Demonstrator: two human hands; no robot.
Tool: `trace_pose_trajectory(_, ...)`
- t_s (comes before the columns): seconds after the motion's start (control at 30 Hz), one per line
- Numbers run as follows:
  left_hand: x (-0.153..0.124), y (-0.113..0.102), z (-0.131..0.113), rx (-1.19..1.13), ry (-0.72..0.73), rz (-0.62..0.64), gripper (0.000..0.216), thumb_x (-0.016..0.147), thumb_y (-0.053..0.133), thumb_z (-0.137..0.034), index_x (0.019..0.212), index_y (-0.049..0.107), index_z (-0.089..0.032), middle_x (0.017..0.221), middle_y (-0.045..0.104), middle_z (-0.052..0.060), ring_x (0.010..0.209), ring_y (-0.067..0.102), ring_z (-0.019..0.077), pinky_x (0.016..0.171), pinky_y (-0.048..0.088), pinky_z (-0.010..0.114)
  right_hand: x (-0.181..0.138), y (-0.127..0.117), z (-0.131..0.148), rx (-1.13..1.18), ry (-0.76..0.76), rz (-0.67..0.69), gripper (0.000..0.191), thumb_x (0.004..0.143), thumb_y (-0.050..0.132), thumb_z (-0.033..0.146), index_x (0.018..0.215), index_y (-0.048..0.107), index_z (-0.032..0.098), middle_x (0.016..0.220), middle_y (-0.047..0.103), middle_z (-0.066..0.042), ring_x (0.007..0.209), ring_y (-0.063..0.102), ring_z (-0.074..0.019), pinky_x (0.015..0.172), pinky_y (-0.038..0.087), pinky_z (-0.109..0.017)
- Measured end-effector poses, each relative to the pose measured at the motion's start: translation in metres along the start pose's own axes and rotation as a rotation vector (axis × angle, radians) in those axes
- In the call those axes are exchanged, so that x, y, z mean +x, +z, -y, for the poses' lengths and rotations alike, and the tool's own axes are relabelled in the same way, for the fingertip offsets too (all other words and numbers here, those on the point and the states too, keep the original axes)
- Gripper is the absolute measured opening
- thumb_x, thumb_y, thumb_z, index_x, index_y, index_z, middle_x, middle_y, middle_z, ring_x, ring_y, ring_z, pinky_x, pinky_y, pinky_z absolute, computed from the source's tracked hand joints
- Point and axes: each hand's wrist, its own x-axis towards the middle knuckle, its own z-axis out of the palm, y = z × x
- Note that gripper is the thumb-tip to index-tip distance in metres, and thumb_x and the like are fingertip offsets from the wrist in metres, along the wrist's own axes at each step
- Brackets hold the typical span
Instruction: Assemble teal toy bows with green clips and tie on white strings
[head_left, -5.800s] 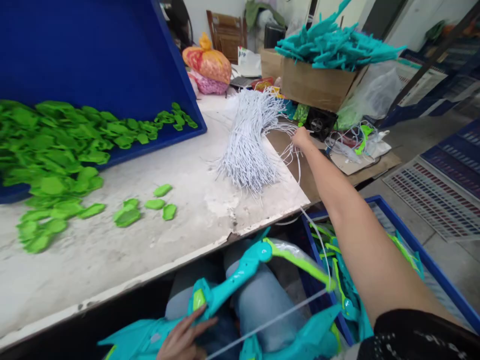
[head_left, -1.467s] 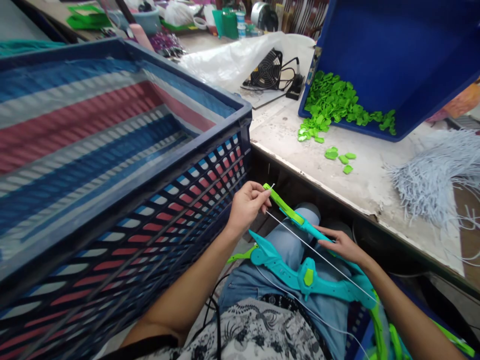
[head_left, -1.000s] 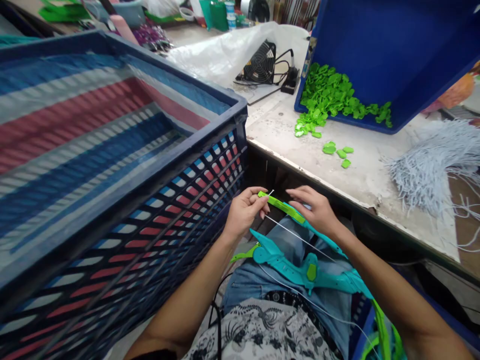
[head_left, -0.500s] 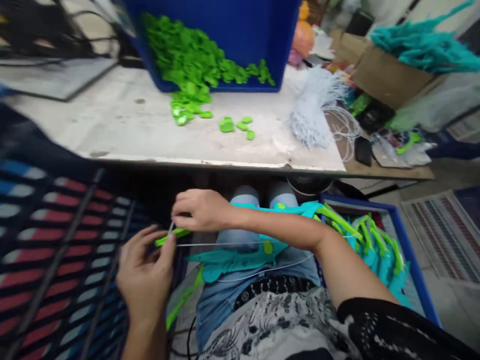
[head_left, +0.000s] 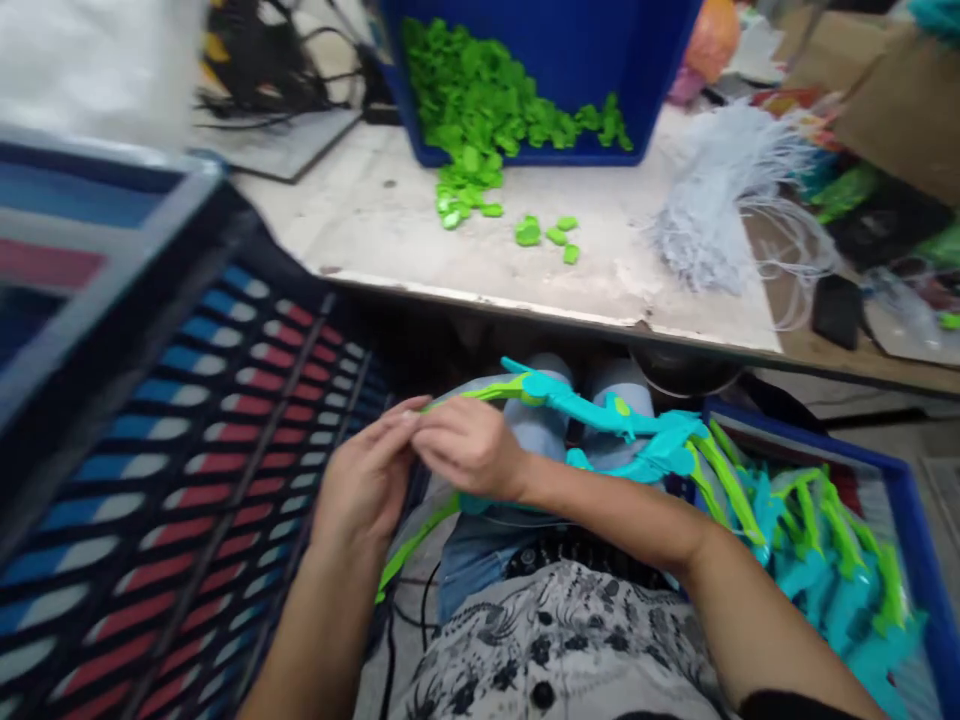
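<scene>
My left hand (head_left: 366,475) and my right hand (head_left: 471,447) meet left of my lap, fingers pinched together at the green tip of a teal-and-green plastic toy bow (head_left: 577,402). The tip itself, and any string at it, is hidden by my fingers. From my hands the bow's green limb runs right to its teal middle, above my knees. A second teal piece (head_left: 645,458) lies across my lap under my right forearm. Below my hands, another green limb (head_left: 420,540) slants down to the left.
On the right, a blue crate (head_left: 911,520) holds several teal-and-green bows. A dark slatted crate (head_left: 225,480) stands close on the left. On the white table (head_left: 360,235) are a blue bin (head_left: 547,160) spilling green pieces (head_left: 480,100) and a bundle of white strings (head_left: 712,200).
My hands have come together at the bow's tip; the white string stretched across my lap before no longer shows taut. The bow has risen, and the view has swung left.
</scene>
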Motion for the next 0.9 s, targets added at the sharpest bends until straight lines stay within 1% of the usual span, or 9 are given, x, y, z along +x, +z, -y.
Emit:
trace_pose_trajectory(0.07, -0.007, -0.001, -0.001, 0.105, 0.114, -0.032, 0.023, 0.058, 0.077, -0.035, 0.067, 0.067, -0.016, 0.1, 0.069, 0.007, 0.09, 0.062, 0.0191, 0.082, 0.05, 0.03, -0.009, 0.006, -0.003, 0.109, 0.09, -0.13, 0.02, 0.092, 0.049, 0.021, 0.079, 0.064, 0.02, 0.086, 0.067, -0.006, 0.085, 0.059, -0.0167, 0.078, 0.048, -0.033)
trace_pose_trajectory(0.17, -0.016, -0.001, -0.005, 0.434, 0.421, -0.135, 0.015, 0.073, 0.067, -0.032, 0.068, 0.066, -0.018, 0.104, 0.067, 0.008, 0.096, 0.061, 0.0204, 0.084, 0.048, 0.031, -0.005, 0.012, -0.005, 0.26, 0.22, -0.25, 0.015, 0.089, 0.056, 0.022, 0.077, 0.065, 0.019, 0.079, 0.065, -0.004, 0.079, 0.059, -0.0163, 0.075, 0.049, -0.032)
trace_pose_trajectory(0.23, -0.02, -0.001, -0.007, 0.575, 0.562, -0.212, 0.013, 0.081, 0.059, -0.028, 0.076, 0.066, -0.019, 0.099, 0.067, 0.007, 0.093, 0.061, 0.0192, 0.082, 0.048, 0.03, 0.002, 0.013, -0.002, 0.327, 0.285, -0.266, 0.012, 0.086, 0.059, 0.021, 0.076, 0.064, 0.019, 0.078, 0.064, -0.002, 0.078, 0.058, -0.0158, 0.075, 0.048, -0.031)
trace_pose_trajectory(0.33, -0.018, -0.003, -0.006, 0.55, 0.634, -0.252, 0.015, 0.086, 0.054, -0.026, 0.085, 0.068, -0.02, 0.091, 0.068, 0.005, 0.087, 0.062, 0.0169, 0.081, 0.048, 0.029, 0.013, 0.013, 0.003, 0.361, 0.351, -0.259, 0.012, 0.085, 0.059, 0.02, 0.074, 0.063, 0.02, 0.077, 0.062, -0.001, 0.075, 0.057, -0.0148, 0.072, 0.047, -0.029)
trace_pose_trajectory(0.43, -0.009, -0.007, -0.002, 0.358, 0.573, -0.198, 0.011, 0.081, 0.063, -0.027, 0.081, 0.072, -0.02, 0.086, 0.066, 0.003, 0.085, 0.06, 0.0152, 0.077, 0.047, 0.026, 0.02, 0.014, 0.003, 0.343, 0.356, -0.265, 0.013, 0.087, 0.056, 0.02, 0.077, 0.064, 0.019, 0.079, 0.061, -0.002, 0.076, 0.057, -0.0145, 0.072, 0.047, -0.028)
trace_pose_trajectory(0.53, 0.0, -0.01, -0.001, 0.102, 0.414, -0.095, 0.008, 0.071, 0.073, -0.027, 0.072, 0.074, -0.02, 0.085, 0.063, 0.002, 0.078, 0.058, 0.0126, 0.069, 0.045, 0.023, 0.022, 0.016, -0.001, 0.341, 0.306, -0.292, 0.015, 0.089, 0.054, 0.02, 0.082, 0.066, 0.019, 0.083, 0.06, -0.003, 0.08, 0.058, -0.014, 0.074, 0.047, -0.027)
trace_pose_trajectory(0.63, 0.005, -0.011, -0.002, -0.042, 0.289, -0.05, 0.013, 0.061, 0.078, -0.029, 0.066, 0.074, -0.018, 0.084, 0.061, 0.002, 0.065, 0.051, 0.0081, 0.059, 0.04, 0.021, 0.02, 0.019, -0.006, 0.358, 0.259, -0.293, 0.017, 0.091, 0.053, 0.02, 0.089, 0.07, 0.02, 0.085, 0.06, -0.003, 0.081, 0.058, -0.0128, 0.073, 0.048, -0.025)
trace_pose_trajectory(0.77, 0.006, -0.005, -0.001, -0.134, 0.175, -0.106, 0.018, 0.055, 0.079, -0.03, 0.061, 0.071, -0.015, 0.082, 0.061, 0.001, 0.056, 0.042, 0.005, 0.049, 0.031, 0.02, 0.017, 0.022, -0.011, 0.383, 0.259, -0.177, 0.022, 0.092, 0.051, 0.021, 0.1, 0.071, 0.023, 0.087, 0.061, -0.003, 0.082, 0.059, -0.0129, 0.074, 0.049, -0.026)
trace_pose_trajectory(0.9, 0.008, 0.002, 0.001, -0.127, 0.191, -0.184, 0.014, 0.056, 0.074, -0.027, 0.058, 0.066, -0.016, 0.072, 0.061, 0.0, 0.063, 0.048, 0.009, 0.055, 0.034, 0.021, 0.013, 0.021, -0.014, 0.322, 0.299, -0.138, 0.025, 0.092, 0.054, 0.027, 0.113, 0.067, 0.022, 0.085, 0.066, -0.002, 0.076, 0.061, -0.0133, 0.073, 0.05, -0.027)
